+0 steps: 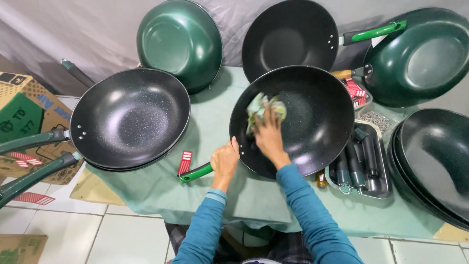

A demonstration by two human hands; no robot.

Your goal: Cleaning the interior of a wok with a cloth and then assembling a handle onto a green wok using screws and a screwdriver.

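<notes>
Metal tray (381, 188) of dark handles (355, 166)

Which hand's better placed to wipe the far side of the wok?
Right. The right hand already presses the cloth inside the wok; the left hand grips the rim by the green handle.

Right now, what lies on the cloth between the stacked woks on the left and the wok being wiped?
A small red tag on bare green cloth, seen in the head view.
</notes>
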